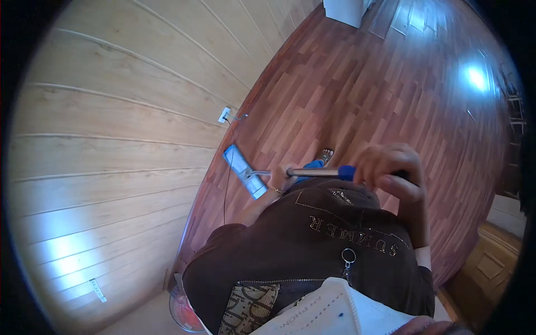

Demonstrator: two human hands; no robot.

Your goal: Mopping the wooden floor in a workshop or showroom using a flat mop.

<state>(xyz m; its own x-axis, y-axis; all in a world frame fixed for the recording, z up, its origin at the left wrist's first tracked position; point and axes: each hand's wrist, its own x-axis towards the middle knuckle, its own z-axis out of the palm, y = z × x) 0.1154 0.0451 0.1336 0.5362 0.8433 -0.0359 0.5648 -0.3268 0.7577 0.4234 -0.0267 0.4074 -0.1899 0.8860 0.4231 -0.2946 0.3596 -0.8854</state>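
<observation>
Across the front of my body I hold a flat mop by its metal pole, which has a blue collar. My right hand is closed round the upper end of the pole, at the right. Farther down, my left hand wraps the pole near the mop head. The long blue and whitish mop head is at the left, over the wood floor close to the wall. Whether the whole head touches the floor I cannot tell.
A pale panelled wall runs along the left, with a white socket and a plugged-in dark cord passing by the mop head. A round fan stands lower left. Wooden furniture is at the right, a white object far ahead.
</observation>
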